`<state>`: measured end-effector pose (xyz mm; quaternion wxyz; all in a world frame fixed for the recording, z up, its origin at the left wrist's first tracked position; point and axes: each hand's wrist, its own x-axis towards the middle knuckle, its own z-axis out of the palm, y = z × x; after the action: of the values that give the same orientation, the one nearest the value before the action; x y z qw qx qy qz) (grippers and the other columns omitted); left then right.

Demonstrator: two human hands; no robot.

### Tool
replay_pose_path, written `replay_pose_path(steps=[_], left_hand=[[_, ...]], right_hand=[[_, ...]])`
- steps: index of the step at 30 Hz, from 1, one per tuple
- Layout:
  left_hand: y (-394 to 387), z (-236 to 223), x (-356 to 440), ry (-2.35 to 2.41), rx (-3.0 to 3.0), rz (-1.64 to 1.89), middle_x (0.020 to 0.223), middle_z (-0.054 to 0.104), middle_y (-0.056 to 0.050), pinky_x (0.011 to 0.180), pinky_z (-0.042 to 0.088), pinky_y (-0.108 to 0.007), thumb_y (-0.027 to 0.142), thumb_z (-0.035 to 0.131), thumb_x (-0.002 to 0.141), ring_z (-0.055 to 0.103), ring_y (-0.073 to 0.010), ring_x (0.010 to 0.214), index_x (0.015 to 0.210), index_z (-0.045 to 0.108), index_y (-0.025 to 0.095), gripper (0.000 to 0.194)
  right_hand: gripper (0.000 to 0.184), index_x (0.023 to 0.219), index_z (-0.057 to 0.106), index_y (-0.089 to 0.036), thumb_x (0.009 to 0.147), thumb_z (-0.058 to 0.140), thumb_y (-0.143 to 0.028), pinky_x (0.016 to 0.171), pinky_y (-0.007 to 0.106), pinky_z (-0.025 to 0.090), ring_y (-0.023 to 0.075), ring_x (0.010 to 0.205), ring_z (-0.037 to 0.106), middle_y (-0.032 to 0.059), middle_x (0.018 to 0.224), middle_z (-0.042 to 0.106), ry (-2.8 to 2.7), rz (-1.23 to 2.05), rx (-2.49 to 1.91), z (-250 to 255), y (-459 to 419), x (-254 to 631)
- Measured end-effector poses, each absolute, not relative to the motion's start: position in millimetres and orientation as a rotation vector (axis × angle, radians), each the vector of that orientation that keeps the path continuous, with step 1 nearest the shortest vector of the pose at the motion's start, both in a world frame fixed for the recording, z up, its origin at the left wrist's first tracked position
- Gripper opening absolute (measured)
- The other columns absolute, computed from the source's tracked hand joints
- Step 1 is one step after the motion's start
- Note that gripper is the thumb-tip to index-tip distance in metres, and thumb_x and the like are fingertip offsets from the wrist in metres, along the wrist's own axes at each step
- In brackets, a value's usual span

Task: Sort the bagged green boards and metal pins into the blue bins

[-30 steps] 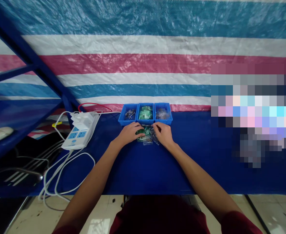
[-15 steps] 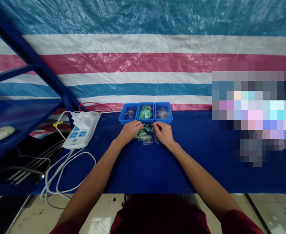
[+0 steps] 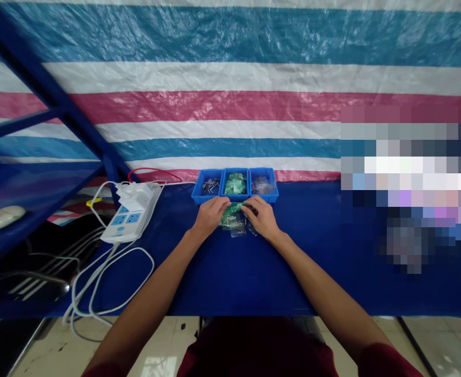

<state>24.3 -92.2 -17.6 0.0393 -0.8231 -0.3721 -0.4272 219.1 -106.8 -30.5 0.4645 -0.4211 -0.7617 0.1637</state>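
Note:
Both of my hands work over a small heap of clear plastic packets (image 3: 238, 230) on the blue table, in front of three bins. My left hand (image 3: 210, 217) is closed, its fingertips pinching the left side of a green plastic bag (image 3: 235, 206). On the bag's other side, my right hand (image 3: 265, 219) curls with thumb and finger pinched at its edge. Small metal parts show through the packets. Behind the hands, the left blue bin (image 3: 207, 198) holds loose metal pins, the middle bin (image 3: 235, 198) green bags, the right bin (image 3: 268, 198) clear bags.
A white power strip (image 3: 123, 228) with a plugged-in adapter and looped white cables (image 3: 92, 283) lies to the left. Blue metal framing (image 3: 79, 123) rises beside it. A white computer mouse (image 3: 3, 217) rests on the left shelf. Striped sheeting (image 3: 230, 104) hangs behind; the right side is pixelated.
A thin shiny piece seen between my fingertips earlier no longer shows there; green plastic does. My left fingers have shifted slightly, and the right hand has turned a little inward.

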Motion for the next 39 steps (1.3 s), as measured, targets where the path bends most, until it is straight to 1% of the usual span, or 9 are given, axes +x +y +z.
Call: replay_pose_path(steps=[6,10,18,22,26,29,31,34,39], left_hand=[[-99.6,-14.6,37.3,-1.592,-2.752,-1.734,0.077,0.067,-0.001,0.067,0.049,-0.023,0.044,0.063,0.083,0.064,-0.0140,0.070,0.110,0.058,0.018,0.037],[-98.0,-15.0,39.9,-1.683,-2.833,-1.955,0.067,0.061,0.003,0.059,0.046,-0.021,0.041,0.068,0.078,0.058,-0.0108,0.060,0.106,0.057,0.017,0.038],[-97.3,-13.3,43.5,-1.777,-2.757,-2.305,0.055,0.047,0.007,0.048,0.046,-0.020,0.043,0.070,0.076,0.047,-0.0079,0.047,0.084,0.055,0.018,0.030],[-98.8,-11.9,44.4,-1.830,-2.803,-2.243,0.066,0.057,0.001,0.052,0.050,-0.024,0.051,0.064,0.079,0.050,-0.0105,0.054,0.083,0.063,0.016,0.035],[-98.0,-8.9,38.3,-1.671,-2.981,-1.965,0.095,0.064,-0.008,0.070,0.051,-0.030,0.062,0.039,0.089,0.058,-0.0155,0.072,0.092,0.068,0.016,0.055],[-95.2,-8.6,34.8,-1.479,-2.973,-1.784,0.109,0.060,-0.011,0.083,0.048,-0.033,0.065,0.047,0.084,0.058,-0.0221,0.098,0.093,0.069,0.017,0.054],[-93.9,-10.4,34.5,-1.494,-2.886,-1.728,0.103,0.062,-0.010,0.085,0.048,-0.033,0.061,0.057,0.080,0.058,-0.0224,0.100,0.085,0.068,0.016,0.046],[-95.0,-13.7,35.7,-1.695,-2.847,-1.702,0.075,0.064,-0.004,0.072,0.049,-0.029,0.054,0.059,0.082,0.061,-0.0169,0.073,0.071,0.063,0.015,0.041],[-101.3,-9.0,38.7,-1.963,-2.901,-1.955,0.057,0.061,0.001,0.056,0.048,-0.025,0.046,0.061,0.082,0.058,-0.0133,0.053,0.067,0.056,0.015,0.035]], right_hand=[[0.025,0.082,0.059,-0.018,0.095,0.043,-0.033,0.070,0.026,0.044,0.0150,0.074,0.056,0.0046,0.080,0.059,-1.841,0.350,-1.002,-29.2,-107.8,219.1],[0.025,0.083,0.061,-0.018,0.094,0.045,-0.035,0.069,0.026,0.045,0.0152,0.071,0.057,0.0048,0.079,0.061,-1.827,0.343,-1.018,-31.3,-107.6,217.7],[0.038,0.124,0.055,-0.023,0.090,0.039,-0.017,0.071,0.027,0.050,0.0126,0.074,0.059,0.0054,0.102,0.062,-1.812,0.444,-0.937,-30.3,-110.4,219.3],[0.025,0.104,0.065,-0.021,0.090,0.044,-0.020,0.071,0.027,0.050,0.0149,0.084,0.059,0.0077,0.103,0.059,-1.778,0.360,-0.942,-31.1,-108.7,220.0],[0.018,0.091,0.065,-0.020,0.090,0.048,-0.024,0.066,0.026,0.048,0.0143,0.077,0.058,0.0068,0.094,0.058,-1.703,0.343,-0.975,-30.2,-107.3,220.8],[0.017,0.088,0.063,-0.018,0.089,0.050,-0.029,0.063,0.025,0.046,0.0128,0.068,0.056,0.0056,0.089,0.060,-1.686,0.388,-1.007,-28.8,-107.8,219.4],[0.019,0.085,0.062,-0.018,0.089,0.051,-0.031,0.060,0.025,0.045,0.0120,0.061,0.054,0.0032,0.079,0.061,-1.687,0.443,-1.039,-28.4,-108.5,218.0],[0.022,0.084,0.064,-0.017,0.089,0.050,-0.034,0.059,0.025,0.044,0.0120,0.056,0.052,0.0008,0.068,0.060,-1.695,0.502,-1.074,-28.9,-109.4,217.3],[0.039,0.126,0.054,-0.022,0.090,0.038,-0.019,0.066,0.026,0.049,0.0110,0.063,0.056,0.0040,0.094,0.063,-1.738,0.500,-0.995,-30.3,-109.5,220.5]])
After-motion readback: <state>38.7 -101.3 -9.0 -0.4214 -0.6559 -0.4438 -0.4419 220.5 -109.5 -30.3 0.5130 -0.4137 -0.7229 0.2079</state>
